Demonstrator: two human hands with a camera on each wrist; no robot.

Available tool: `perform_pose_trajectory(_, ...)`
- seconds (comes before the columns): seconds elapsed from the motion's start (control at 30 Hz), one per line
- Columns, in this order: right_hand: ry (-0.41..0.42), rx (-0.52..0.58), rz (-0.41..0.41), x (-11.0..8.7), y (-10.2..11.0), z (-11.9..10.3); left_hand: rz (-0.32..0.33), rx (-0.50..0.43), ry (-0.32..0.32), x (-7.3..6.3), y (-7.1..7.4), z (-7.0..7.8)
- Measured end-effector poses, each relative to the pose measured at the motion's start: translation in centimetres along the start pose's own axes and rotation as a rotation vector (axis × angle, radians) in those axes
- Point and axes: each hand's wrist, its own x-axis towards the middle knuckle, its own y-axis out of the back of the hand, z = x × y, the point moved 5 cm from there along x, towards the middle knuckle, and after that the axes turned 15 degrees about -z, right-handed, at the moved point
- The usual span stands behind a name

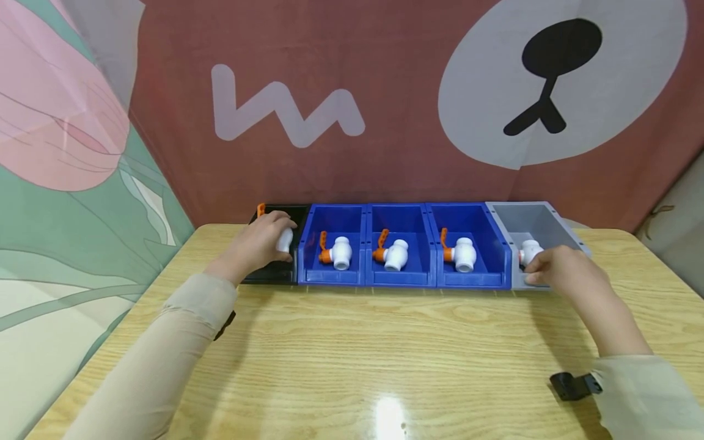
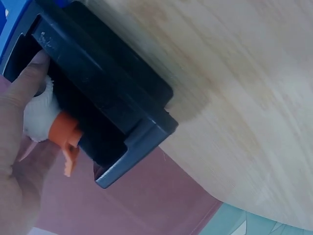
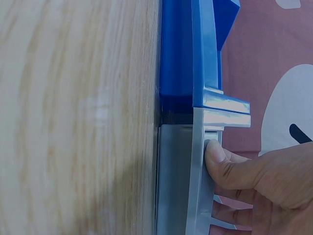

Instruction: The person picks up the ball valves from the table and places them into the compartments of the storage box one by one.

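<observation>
In the head view, my left hand (image 1: 263, 239) grips a white ball valve (image 1: 284, 240) over the black bin (image 1: 273, 274). The left wrist view shows the valve's orange collar and handle (image 2: 67, 142), with fingers and thumb around the white body. On the right, my right hand (image 1: 572, 272) reaches over the front of the grey bin (image 1: 517, 215), fingertips at another white valve (image 1: 530, 249). In the right wrist view, the thumb lies at the bin's front rim (image 3: 199, 161); this valve is hidden there, so whether the fingers pinch it is unclear.
Between the black and grey bins stand three joined blue bins (image 1: 335, 278), each with one white valve (image 1: 341, 252) with an orange handle. A wooden table (image 1: 352, 342) carries the row. A printed curtain (image 1: 396, 165) hangs right behind it.
</observation>
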Motion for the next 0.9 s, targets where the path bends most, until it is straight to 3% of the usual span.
perform_pose_trajectory(0.37,0.011,-0.002,0.006,0.0,0.0,0.1,-0.08,-0.021,0.086,0.6,-0.7,-0.7)
perform_pose_trajectory(0.9,0.018,-0.001,0.01,0.1,0.0,0.1,-0.149,-0.037,0.104,1.5,-2.1,-0.7)
